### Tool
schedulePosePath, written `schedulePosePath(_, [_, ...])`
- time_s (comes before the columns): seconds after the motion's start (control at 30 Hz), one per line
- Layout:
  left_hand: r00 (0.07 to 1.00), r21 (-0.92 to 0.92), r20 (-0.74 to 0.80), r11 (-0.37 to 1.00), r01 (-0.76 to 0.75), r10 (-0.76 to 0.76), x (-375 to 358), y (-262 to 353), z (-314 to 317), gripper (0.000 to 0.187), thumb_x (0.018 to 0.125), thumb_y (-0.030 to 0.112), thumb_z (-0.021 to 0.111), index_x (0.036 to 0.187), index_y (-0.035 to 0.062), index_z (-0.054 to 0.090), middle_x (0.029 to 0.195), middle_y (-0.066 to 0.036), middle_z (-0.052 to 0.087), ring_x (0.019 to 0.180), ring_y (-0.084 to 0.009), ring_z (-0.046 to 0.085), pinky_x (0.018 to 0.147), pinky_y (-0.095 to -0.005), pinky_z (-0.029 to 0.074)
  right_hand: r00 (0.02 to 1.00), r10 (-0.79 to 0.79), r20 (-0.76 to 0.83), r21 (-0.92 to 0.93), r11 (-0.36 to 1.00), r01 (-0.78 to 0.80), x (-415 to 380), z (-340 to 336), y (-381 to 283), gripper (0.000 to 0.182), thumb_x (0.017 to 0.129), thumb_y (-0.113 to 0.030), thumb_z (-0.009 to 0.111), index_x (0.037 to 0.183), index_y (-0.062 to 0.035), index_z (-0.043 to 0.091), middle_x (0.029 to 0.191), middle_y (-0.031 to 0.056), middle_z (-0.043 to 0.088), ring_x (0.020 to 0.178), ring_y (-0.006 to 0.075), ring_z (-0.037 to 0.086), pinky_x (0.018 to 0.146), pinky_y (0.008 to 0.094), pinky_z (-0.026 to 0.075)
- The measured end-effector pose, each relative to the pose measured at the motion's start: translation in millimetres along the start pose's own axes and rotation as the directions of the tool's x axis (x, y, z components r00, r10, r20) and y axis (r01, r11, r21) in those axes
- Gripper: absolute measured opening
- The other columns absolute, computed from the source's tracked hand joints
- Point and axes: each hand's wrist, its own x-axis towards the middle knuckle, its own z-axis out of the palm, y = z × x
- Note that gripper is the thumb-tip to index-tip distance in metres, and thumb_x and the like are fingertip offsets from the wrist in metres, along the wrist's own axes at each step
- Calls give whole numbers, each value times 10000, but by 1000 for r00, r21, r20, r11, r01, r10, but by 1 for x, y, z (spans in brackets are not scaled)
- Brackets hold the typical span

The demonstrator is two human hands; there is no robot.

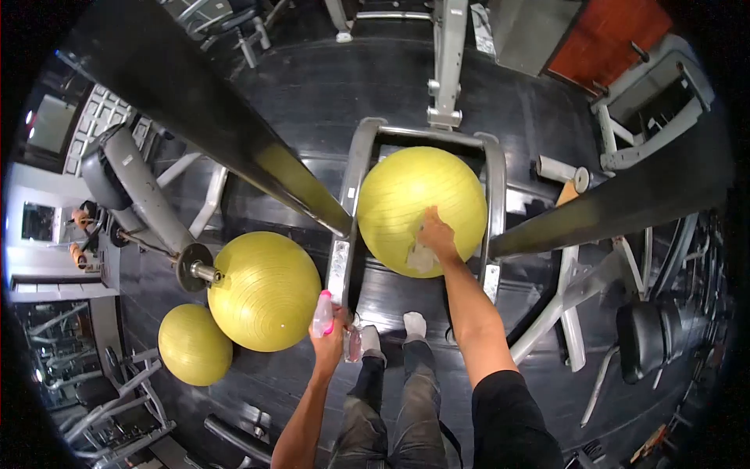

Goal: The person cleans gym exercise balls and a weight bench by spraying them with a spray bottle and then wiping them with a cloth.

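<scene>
Gym floor, dark rubber, crowded with grey machine frames and two black beams crossing overhead of your view. Your right hand (436, 234) is pressed flat on the near face of the ball (422, 209), fingers spread over a cloth (420, 258) that sits between palm and ball surface. That ball rests inside a grey rack (350, 203), touching or nearly touching its side rails; I cannot tell which. Your left hand (332, 332) is closed round a spray bottle (323, 314), pink at the trigger, held upright near your knee and well apart from the ball.

Two more yellow balls lie on the floor to your left: a large one (264, 291) just beside the rack's near post, against a barbell end (195, 268), and a small one (194, 345) touching it.

Judgement: the step in hand is wiping the racked ball, with the cloth working its lower front. Upper and far faces show no contact. Your next move likely calls for carrying the cloth over the crown, with steady pressure so the ball does not roll in the rack, and spray kept ready in your left hand.
</scene>
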Motion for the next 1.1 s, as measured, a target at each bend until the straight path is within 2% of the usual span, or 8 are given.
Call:
schedulePosePath(0.27, [991, 53, 84, 993, 104, -108, -19, -25, -17, 149, 899, 47, 563, 1038, -1, 537, 903, -63, 539, 697, -133, 558, 563, -286, 501, 989, -8, -146, 1, 1000, 9, -160, 69, 5, 533, 803, -203, 571, 1321, -130, 472, 1416, 100, 434, 1002, 373, 613, 750, 451, 550])
schedulePosePath(0.4, [994, -27, 45, 994, 104, -103, -29, -26, -24, 114, 892, 22, 586, 996, -8, 551, 890, -50, 566, 607, -118, 569, 548, -265, 448, 970, 88, 225, 301, 941, -155, -253, 68, 8, 373, 791, -114, 533, 1153, -156, 613, 1341, 91, 509, 1039, 321, 604, 859, 408, 513])
schedulePosePath(0.53, [992, -26, 47, 992, 122, -120, -44, -36, -45, 106, 900, 18, 571, 999, -15, 552, 904, -56, 568, 610, -118, 571, 554, -269, 454, 969, 192, 152, 345, 909, -235, -272, 21, -4, 357, 793, -89, 508, 1127, -136, 624, 1280, 88, 551, 1078, 313, 586, 915, 391, 479])
schedulePosePath(0.6, [989, 86, 111, 992, 93, -102, -47, -40, -55, 118, 900, 16, 570, 1010, -20, 549, 918, -62, 571, 617, -120, 575, 562, -272, 461, 988, 134, -79, 433, 897, -87, -263, 8, -3, 401, 799, -76, 493, 1181, -136, 599, 1305, 100, 523, 1054, 341, 592, 908, 409, 481])
schedulePosePath(0.7, [981, 145, 92, 977, 158, -172, -54, -45, -60, 121, 886, 35, 590, 992, -19, 563, 838, -53, 583, 623, -111, 577, 566, -264, 462, 983, 116, -146, 330, 942, -62, -251, 1, -8, 516, 786, -84, 515, 1298, -139, 514, 1394, 142, 429, 1025, 377, 596, 890, 428, 493])
schedulePosePath(0.8, [976, 248, 122, 958, 144, -178, -61, -71, -69, 109, 872, 48, 604, 959, -11, 576, 738, -42, 589, 605, -100, 574, 553, -252, 459, 968, 180, 175, 195, 957, -213, -266, 34, 0, 635, 774, -102, 552, 1391, -147, 409, 1467, 178, 310, 1010, 407, 595, 871, 449, 505])
schedulePosePath(0.93, [952, 280, 197, 944, 173, -233, -84, -95, -79, 99, 861, 49, 614, 939, -5, 586, 671, -37, 597, 565, -92, 577, 514, -259, 461, 945, 214, 247, 149, 955, -255, -330, 52, -11, 683, 761, -115, 585, 1410, -144, 377, 1488, 188, 263, 1018, 403, 595, 857, 453, 514])
schedulePosePath(1.1, [939, 403, 231, 903, 145, -254, -123, -112, -93, 97, 866, 66, 619, 928, -5, 594, 672, -62, 608, 549, -108, 602, 490, -274, 470, 977, 27, 213, 163, 985, -63, -405, 77, -10, 661, 759, -91, 584, 1394, -133, 404, 1492, 195, 247, 904, 399, 633, 810, 445, 530])
